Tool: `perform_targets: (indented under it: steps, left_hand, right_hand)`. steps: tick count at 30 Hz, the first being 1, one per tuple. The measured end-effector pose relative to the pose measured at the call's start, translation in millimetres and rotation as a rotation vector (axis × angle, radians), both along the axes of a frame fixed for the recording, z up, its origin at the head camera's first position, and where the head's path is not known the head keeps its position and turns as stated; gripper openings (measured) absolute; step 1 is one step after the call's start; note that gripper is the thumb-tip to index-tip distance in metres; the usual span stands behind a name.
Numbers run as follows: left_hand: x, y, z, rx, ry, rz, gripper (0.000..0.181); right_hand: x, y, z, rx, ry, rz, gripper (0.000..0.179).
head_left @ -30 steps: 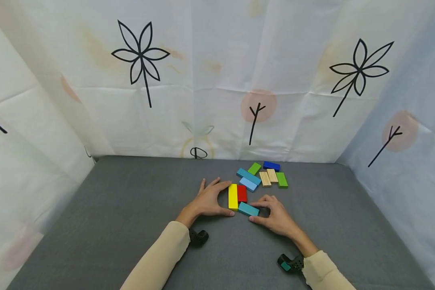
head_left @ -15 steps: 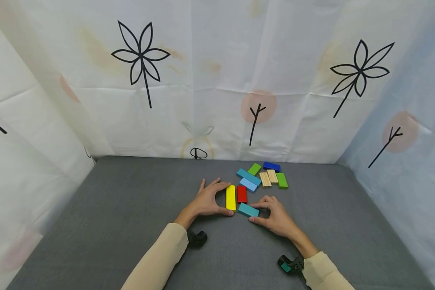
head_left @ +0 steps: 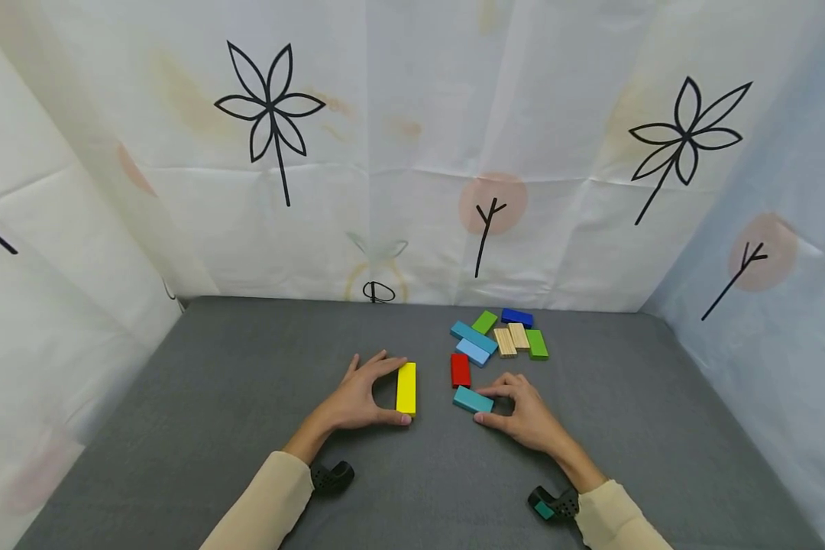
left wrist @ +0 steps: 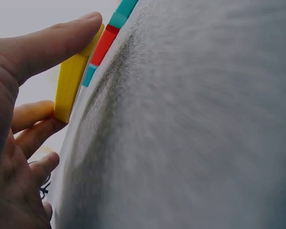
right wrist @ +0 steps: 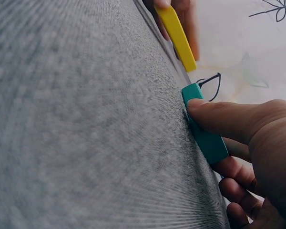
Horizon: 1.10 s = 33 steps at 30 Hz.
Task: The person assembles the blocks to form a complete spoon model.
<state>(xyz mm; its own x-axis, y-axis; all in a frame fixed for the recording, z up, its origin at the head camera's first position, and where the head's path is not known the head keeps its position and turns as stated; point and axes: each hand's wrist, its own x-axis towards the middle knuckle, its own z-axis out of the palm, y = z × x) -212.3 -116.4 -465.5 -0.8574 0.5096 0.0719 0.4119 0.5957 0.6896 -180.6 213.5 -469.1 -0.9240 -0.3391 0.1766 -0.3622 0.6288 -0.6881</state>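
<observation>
My left hand (head_left: 357, 396) grips a long yellow block (head_left: 406, 389) by its two ends, thumb at the near end and fingers at the far one. In the left wrist view the same yellow block (left wrist: 70, 83) sits between thumb and fingers. My right hand (head_left: 525, 412) pinches a teal block (head_left: 473, 399) between thumb and fingers; the right wrist view shows this teal block (right wrist: 207, 138) on the grey cloth. Just beyond the teal block's left end lies a red block (head_left: 461, 370), apart from the yellow one.
Behind the red block lies a loose cluster: two blue blocks (head_left: 473, 337) side by side, two plain wooden blocks (head_left: 505, 343), green blocks (head_left: 537, 344) and a dark blue block (head_left: 517, 317). A patterned white curtain (head_left: 412, 153) stands along the table's back edge.
The left hand has slid the yellow block leftward and a little nearer, away from the red block's side. The right hand and teal block have stayed practically still.
</observation>
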Motion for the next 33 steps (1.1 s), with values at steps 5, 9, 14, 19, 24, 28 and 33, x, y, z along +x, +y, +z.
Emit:
perform_targets:
  steps: [5, 9, 14, 19, 24, 28, 33]
  left_hand:
    - [11.3, -6.3, 1.2, -0.002, -0.01, -0.002, 0.096]
    - [16.6, -6.2, 0.3, -0.012, -0.009, 0.001, 0.096]
    - [20.3, -4.3, -1.2, -0.036, 0.015, 0.02, 0.096]
    - [23.4, -3.3, -2.6, -0.045, 0.039, 0.027, 0.096]
    - [24.2, -3.8, -5.1, -0.054, 0.062, 0.027, 0.096]
    - [24.1, -3.3, -6.6, -0.059, 0.076, 0.023, 0.096]
    - [24.2, -2.5, -7.9, -0.078, 0.103, 0.019, 0.096]
  right_hand:
    - [-0.2, 0, -0.3, 0.005, -0.009, -0.003, 0.037]
    - [0.3, -1, -0.9, 0.006, -0.004, -0.002, 0.037]
    - [0.3, 0, -1.2, 0.006, -0.001, -0.002, 0.037]
    - [0.4, -1, -0.5, 0.012, 0.001, -0.005, 0.037]
    - [0.2, -1, -0.9, 0.01, 0.001, -0.004, 0.037]
    - [0.4, 0, -1.1, 0.009, -0.001, -0.006, 0.037]
    - [1.2, 0, -0.5, 0.0, -0.002, -0.001, 0.038]
